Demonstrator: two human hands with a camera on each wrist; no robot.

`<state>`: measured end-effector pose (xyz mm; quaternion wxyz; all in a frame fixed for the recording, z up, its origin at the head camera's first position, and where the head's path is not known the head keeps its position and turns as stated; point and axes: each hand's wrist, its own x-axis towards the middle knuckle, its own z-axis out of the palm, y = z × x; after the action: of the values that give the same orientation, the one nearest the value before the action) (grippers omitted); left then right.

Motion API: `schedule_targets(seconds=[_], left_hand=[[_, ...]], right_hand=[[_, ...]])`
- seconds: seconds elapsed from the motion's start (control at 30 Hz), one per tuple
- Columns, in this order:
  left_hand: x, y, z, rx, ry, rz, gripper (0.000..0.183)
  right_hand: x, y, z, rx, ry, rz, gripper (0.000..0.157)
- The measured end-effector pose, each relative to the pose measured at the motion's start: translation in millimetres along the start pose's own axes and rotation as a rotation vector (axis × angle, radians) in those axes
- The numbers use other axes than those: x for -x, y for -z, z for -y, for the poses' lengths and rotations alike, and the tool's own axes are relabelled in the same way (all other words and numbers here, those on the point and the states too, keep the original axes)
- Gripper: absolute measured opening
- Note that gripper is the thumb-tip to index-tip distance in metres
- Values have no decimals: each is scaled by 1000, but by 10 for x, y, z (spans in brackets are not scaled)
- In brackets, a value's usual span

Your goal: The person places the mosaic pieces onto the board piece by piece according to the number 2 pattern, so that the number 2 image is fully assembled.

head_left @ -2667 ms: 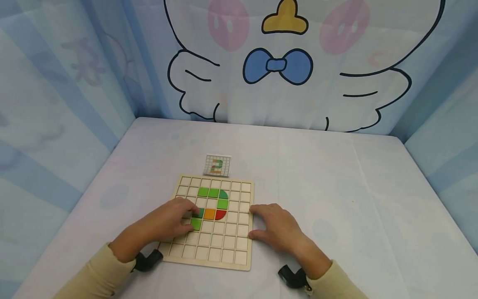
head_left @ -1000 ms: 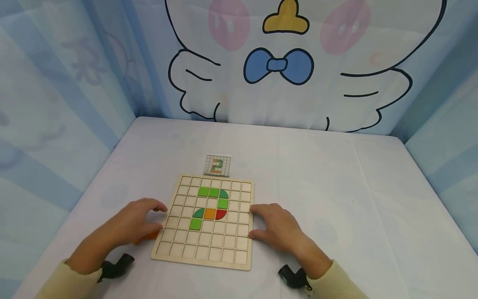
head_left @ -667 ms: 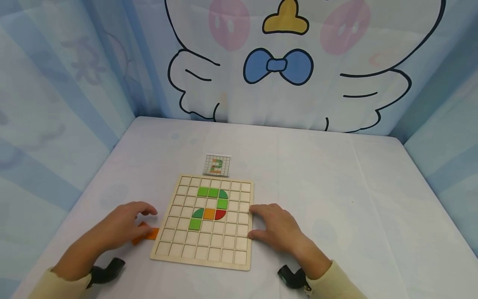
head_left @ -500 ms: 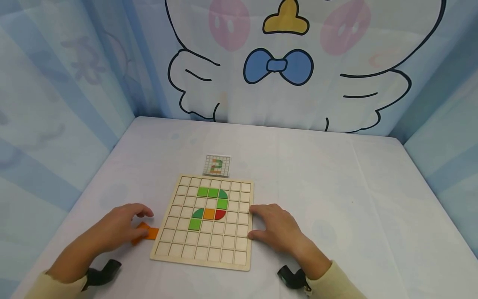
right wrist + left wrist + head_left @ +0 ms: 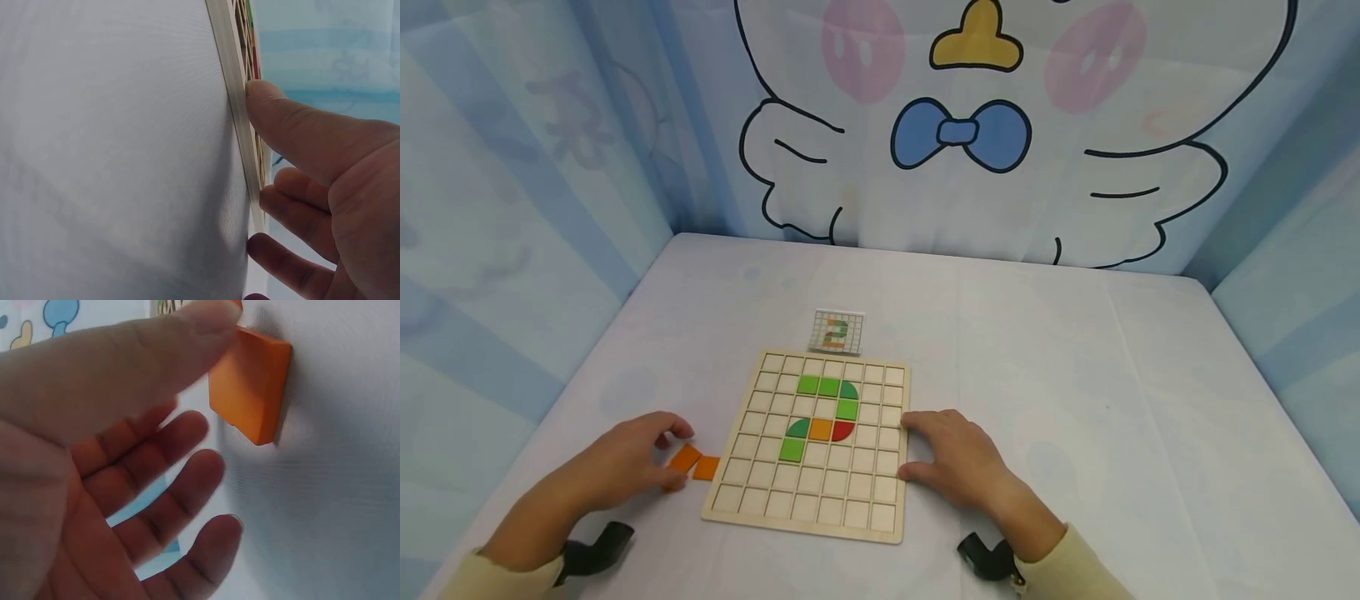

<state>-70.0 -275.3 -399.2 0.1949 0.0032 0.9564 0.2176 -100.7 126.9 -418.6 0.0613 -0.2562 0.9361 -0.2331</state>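
Left wrist view: thumb [image 5: 125, 369] hides orange tile's [image 5: 250, 394] upper corner.

The left hand [image 5: 617, 462] has withdrawn from the board [image 5: 815, 505] toward 9 o'clock, uncovering two orange tiles [image 5: 694, 463].

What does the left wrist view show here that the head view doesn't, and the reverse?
Only the left wrist view shows the left hand from the palm side, thumb on the orange tile, other fingers spread. Only the head view shows the wooden grid board, its coloured "2", the pattern card and the right hand. Both show the orange tile on the white cloth.
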Motion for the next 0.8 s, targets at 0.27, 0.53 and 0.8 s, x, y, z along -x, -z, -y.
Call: schedule_targets(seconds=[0.27, 0.53, 0.8], left_hand=[[-22, -29, 1, 25, 37, 13, 47], [-64, -33, -34, 26, 13, 7, 41], [-94, -32, -91, 0, -18, -39, 36]], right_hand=[[0, 1, 3, 8, 1, 1, 54], [2, -6, -5, 12, 3, -9, 54], [6, 0, 9, -6, -10, 2, 53]])
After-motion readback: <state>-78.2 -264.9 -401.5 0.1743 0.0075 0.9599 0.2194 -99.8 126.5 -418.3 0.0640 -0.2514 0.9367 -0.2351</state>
